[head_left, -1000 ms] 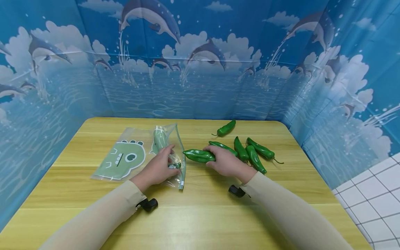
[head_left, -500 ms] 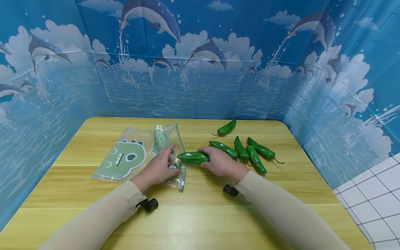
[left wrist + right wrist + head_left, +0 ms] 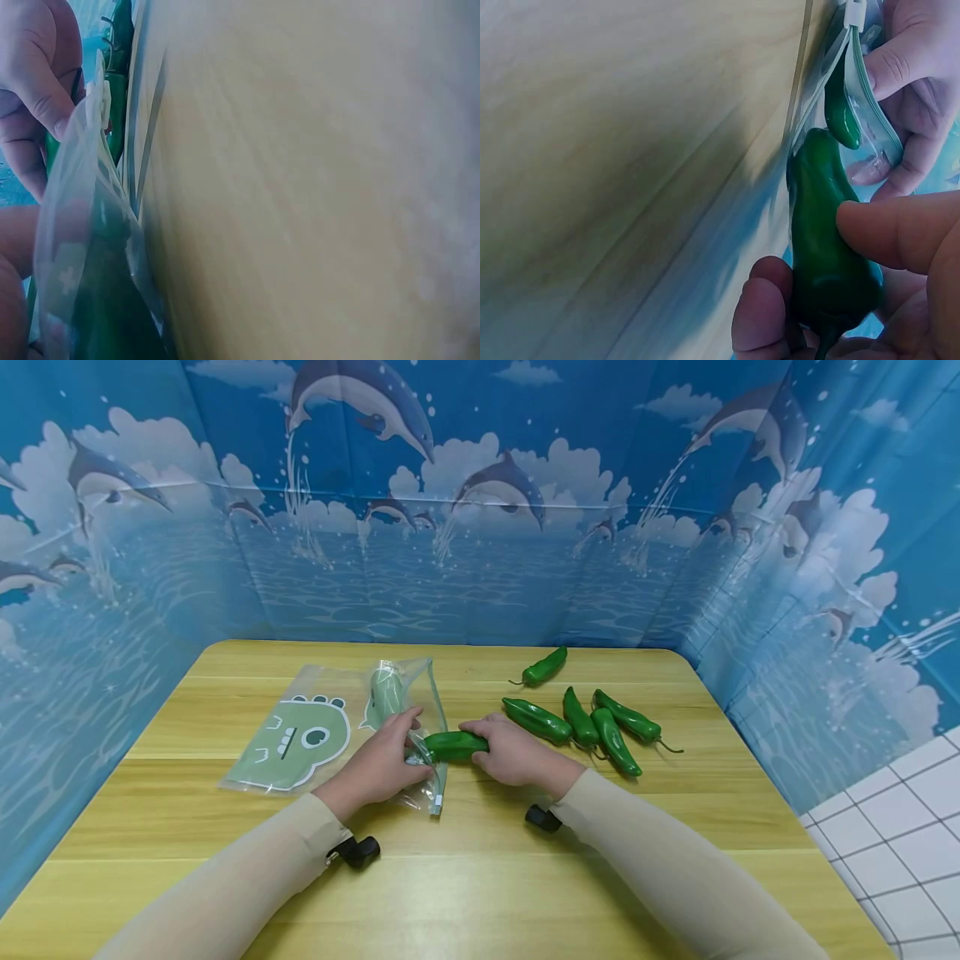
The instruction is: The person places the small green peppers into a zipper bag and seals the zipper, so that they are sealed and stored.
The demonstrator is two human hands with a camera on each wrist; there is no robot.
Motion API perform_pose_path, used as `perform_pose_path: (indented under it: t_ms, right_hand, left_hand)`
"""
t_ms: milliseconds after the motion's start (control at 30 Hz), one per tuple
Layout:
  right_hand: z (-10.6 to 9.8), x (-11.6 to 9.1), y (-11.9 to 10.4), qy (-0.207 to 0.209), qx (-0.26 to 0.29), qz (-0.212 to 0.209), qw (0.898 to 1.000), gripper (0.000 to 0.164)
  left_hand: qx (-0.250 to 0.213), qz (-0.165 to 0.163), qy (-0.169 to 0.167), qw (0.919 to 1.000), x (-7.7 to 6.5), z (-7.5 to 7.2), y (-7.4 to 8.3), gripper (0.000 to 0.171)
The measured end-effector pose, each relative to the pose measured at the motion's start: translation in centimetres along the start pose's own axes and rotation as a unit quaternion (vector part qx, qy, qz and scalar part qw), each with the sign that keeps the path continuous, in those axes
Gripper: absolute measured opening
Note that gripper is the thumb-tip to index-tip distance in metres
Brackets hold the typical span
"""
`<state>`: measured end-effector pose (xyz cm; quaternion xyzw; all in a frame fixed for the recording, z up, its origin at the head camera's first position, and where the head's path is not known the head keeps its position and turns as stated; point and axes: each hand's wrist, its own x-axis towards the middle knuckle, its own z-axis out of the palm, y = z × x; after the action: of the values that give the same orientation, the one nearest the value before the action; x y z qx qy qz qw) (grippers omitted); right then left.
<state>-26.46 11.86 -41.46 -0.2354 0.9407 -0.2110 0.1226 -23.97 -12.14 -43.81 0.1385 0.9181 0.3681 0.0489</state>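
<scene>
A clear slider zip bag [image 3: 247,760] with a green cartoon print lies on the table, its mouth towards the right. My left hand [image 3: 378,764] grips the bag near its mouth and holds it parted. Inside, another green pepper [image 3: 841,112] shows through the opening in the right wrist view. My right hand [image 3: 517,752] holds a glossy green pepper [image 3: 457,745] by its stem end, thumb on one side and fingers on the other. That pepper's tip is at the bag's mouth, pointing in. The left wrist view shows dark green inside the film [image 3: 105,300].
Several loose green peppers lie right of my right hand, the nearest pepper [image 3: 537,720] just beyond it. A lone pepper [image 3: 544,668] sits farther back. The wooden table [image 3: 480,877] ends at a dolphin-print curtain [image 3: 480,568].
My right hand has moved left with the pepper, bringing its tip from outside the bag to the mouth. The bag's mouth edge shifted slightly; my left hand stayed in place.
</scene>
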Motion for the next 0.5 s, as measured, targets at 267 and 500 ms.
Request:
perform_pose_path:
  t_ms: [267,500]
  right_hand:
    - [0.62,0.37,-0.44,-0.016,0.009,-0.008,1.0,0.054]
    - [0.86,0.65,-0.43,-0.024,0.018,-0.01,0.999,0.055]
  left_hand:
    - [0.001,0.007,0.0,1.0,0.04,0.06,-0.14,0.1]
    - [-0.005,0.001,0.001,1.0,0.05,-0.03,-0.11,0.096]
